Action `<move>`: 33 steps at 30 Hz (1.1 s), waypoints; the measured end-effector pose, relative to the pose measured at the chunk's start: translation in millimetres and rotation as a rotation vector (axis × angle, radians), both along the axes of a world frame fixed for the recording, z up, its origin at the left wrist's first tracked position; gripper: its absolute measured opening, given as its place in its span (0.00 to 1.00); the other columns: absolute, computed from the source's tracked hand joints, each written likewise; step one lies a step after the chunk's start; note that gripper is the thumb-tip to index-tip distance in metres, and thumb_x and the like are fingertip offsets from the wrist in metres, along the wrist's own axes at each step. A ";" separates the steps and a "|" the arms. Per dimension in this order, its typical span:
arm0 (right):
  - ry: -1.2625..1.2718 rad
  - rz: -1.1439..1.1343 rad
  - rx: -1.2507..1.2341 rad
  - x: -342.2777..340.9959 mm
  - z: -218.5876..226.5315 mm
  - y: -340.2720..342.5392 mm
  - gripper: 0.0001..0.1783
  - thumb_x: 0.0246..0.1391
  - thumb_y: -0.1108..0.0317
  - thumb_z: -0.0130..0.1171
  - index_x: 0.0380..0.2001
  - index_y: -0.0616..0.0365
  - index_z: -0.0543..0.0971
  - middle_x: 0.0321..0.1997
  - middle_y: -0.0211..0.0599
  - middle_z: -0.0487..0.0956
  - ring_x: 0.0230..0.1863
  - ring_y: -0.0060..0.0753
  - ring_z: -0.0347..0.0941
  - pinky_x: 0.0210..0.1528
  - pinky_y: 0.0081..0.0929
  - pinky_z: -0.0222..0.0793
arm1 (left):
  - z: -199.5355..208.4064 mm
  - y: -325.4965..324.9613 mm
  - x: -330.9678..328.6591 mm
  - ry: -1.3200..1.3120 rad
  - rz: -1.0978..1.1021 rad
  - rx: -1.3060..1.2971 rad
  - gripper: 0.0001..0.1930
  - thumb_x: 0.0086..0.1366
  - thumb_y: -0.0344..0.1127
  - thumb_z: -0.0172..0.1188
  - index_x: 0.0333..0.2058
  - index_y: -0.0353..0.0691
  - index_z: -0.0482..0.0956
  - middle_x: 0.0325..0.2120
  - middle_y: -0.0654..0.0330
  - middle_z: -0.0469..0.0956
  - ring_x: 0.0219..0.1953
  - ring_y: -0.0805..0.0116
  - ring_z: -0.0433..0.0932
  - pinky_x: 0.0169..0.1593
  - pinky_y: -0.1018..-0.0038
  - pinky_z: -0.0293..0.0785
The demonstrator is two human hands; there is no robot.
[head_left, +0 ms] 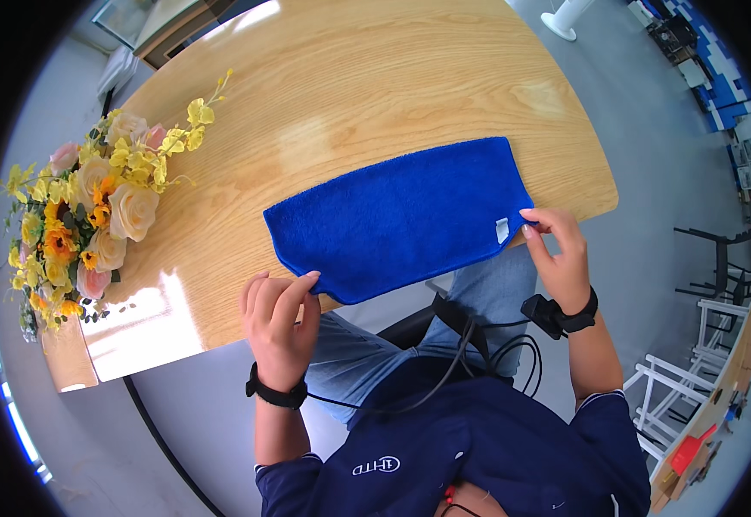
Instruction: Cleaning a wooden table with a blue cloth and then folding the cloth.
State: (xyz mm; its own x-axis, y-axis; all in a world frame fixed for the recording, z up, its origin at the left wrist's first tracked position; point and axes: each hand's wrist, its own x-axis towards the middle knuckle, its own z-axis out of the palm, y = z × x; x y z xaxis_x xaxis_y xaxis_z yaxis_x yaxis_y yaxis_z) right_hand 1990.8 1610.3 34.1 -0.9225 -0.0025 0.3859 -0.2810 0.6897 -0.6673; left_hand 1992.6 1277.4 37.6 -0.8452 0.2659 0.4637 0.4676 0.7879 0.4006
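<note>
A blue towel (397,220) with a small white tag lies across the near edge of the wooden table, its front edge hanging slightly over. It looks folded, with a long straight far edge. My left hand (281,323) pinches the towel's near left corner between thumb and fingers. At the near right corner, beside the white tag (502,230), my right hand (559,254) grips the cloth between thumb and forefinger. Both wrists wear black bands, and the right one carries a small black device (544,315).
A bouquet of yellow, cream and pink artificial flowers (91,215) stands on the table's left end. The light wood table (375,77) curves away ahead. Black cables (462,362) run across my lap. White stools (668,388) and a dark chair (716,258) stand off to the right.
</note>
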 end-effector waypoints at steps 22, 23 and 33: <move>0.152 0.489 0.229 -15.8 -5.9 -59.1 0.12 0.39 0.76 0.61 0.32 0.55 0.77 0.42 0.30 0.75 0.51 0.34 0.69 0.50 0.33 0.64 | -8.9 71.7 -14.0 -0.008 -0.168 0.073 0.15 0.45 0.22 0.60 0.34 0.46 0.77 0.32 0.65 0.73 0.39 0.65 0.75 0.57 0.58 0.62; 0.154 0.529 0.224 -15.4 -4.7 -58.8 0.12 0.39 0.76 0.61 0.32 0.54 0.77 0.42 0.29 0.76 0.51 0.34 0.69 0.50 0.33 0.64 | -9.9 71.6 -14.4 -0.008 -0.167 0.072 0.15 0.45 0.22 0.60 0.34 0.46 0.77 0.32 0.65 0.73 0.39 0.65 0.75 0.57 0.58 0.62; 0.122 0.507 0.237 -11.1 -8.6 -59.2 0.13 0.42 0.74 0.62 0.35 0.54 0.77 0.42 0.31 0.76 0.51 0.34 0.69 0.51 0.33 0.64 | -15.1 69.5 -11.1 -0.015 -0.234 -0.044 0.13 0.46 0.25 0.61 0.33 0.47 0.77 0.33 0.66 0.73 0.43 0.67 0.74 0.60 0.55 0.57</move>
